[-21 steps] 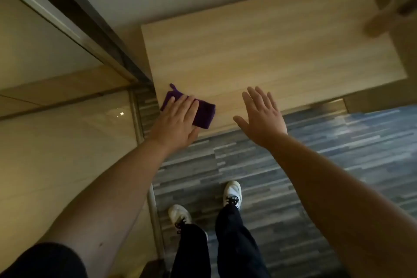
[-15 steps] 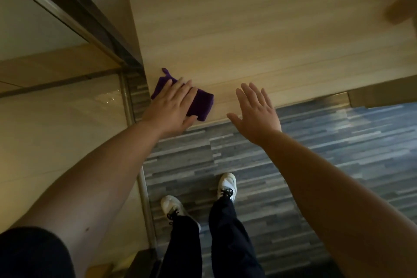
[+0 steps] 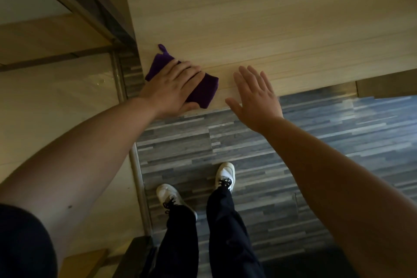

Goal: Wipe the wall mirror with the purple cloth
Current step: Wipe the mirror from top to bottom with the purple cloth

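A folded purple cloth (image 3: 204, 90) lies near the front left corner of a light wooden tabletop (image 3: 270, 18). My left hand (image 3: 173, 88) rests flat on top of the cloth, fingers curling over it and the thumb at the table's edge. My right hand (image 3: 255, 97) hovers just right of the cloth with its fingers spread and nothing in it. The wall mirror (image 3: 52, 101) fills the left side, with a metal frame strip (image 3: 137, 169) along its edge.
Grey striped flooring (image 3: 293, 165) lies below the table edge. My two legs in dark trousers and white shoes (image 3: 225, 176) stand close to the mirror frame. A dark object (image 3: 135, 253) sits at the bottom beside my left leg.
The view has tilted down and closer to the table. My left hand has pressed further over the cloth, with fingers starting to curl. My right hand stays spread beside it.
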Action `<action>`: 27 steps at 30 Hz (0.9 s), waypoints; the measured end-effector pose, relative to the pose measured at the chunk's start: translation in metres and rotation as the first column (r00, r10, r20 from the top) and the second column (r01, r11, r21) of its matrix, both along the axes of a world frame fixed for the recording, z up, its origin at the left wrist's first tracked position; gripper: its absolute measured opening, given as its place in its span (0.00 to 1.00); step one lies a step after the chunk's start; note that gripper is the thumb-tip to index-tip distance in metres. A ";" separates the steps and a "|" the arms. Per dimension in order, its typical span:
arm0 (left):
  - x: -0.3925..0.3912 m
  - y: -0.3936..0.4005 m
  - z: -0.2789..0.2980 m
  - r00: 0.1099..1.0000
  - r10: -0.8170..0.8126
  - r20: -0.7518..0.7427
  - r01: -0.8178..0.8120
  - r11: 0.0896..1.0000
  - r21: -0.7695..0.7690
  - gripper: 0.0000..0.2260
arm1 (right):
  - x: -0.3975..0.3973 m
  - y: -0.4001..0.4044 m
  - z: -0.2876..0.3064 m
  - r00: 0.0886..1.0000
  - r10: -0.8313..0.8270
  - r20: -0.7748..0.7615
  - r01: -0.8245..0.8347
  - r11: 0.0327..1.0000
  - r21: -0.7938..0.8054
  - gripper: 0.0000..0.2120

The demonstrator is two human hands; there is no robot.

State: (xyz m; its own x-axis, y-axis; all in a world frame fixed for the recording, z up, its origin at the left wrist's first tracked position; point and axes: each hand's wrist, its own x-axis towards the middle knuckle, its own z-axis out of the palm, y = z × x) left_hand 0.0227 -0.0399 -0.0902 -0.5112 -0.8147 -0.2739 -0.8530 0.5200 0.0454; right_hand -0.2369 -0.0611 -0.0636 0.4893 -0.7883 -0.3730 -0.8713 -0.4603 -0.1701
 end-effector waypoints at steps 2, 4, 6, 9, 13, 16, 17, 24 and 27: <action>0.000 0.000 -0.004 0.998 -0.009 -0.062 0.005 0.999 -0.052 0.36 | 0.000 0.002 -0.003 1.000 0.003 0.000 -0.003 1.000 0.000 0.34; 0.001 0.001 -0.008 0.992 -0.006 -0.126 -0.008 0.994 -0.112 0.33 | -0.002 0.004 -0.004 1.000 0.000 0.001 0.000 1.000 0.002 0.34; -0.001 0.001 -0.011 0.987 0.001 -0.161 -0.027 0.987 -0.161 0.30 | -0.004 0.005 -0.004 1.000 -0.007 -0.007 0.007 1.000 0.010 0.34; -0.005 0.000 -0.009 0.987 0.016 -0.161 -0.048 0.980 -0.192 0.24 | -0.005 0.007 -0.002 1.000 -0.015 -0.022 0.016 1.000 0.017 0.34; -0.007 0.007 0.006 0.993 0.069 -0.094 -0.084 0.983 -0.164 0.22 | -0.001 0.005 0.010 1.000 -0.004 -0.025 0.005 1.000 0.004 0.33; -0.002 0.017 0.023 0.990 0.103 -0.095 -0.122 0.969 -0.215 0.20 | 0.010 0.002 0.029 1.000 -0.004 -0.018 0.003 1.000 -0.019 0.33; 0.001 0.020 0.031 0.988 0.114 -0.101 -0.136 0.960 -0.244 0.20 | 0.015 0.000 0.038 1.000 -0.001 -0.015 0.000 1.000 -0.028 0.33; 0.041 0.030 0.149 0.960 0.204 -0.191 -0.271 0.848 -0.455 0.20 | 0.062 -0.007 0.145 0.995 0.067 0.078 -0.055 0.987 -0.149 0.33; 0.069 0.037 0.223 0.950 0.242 -0.198 -0.312 0.777 -0.546 0.20 | 0.090 -0.007 0.211 0.986 0.105 0.126 -0.075 0.972 -0.224 0.33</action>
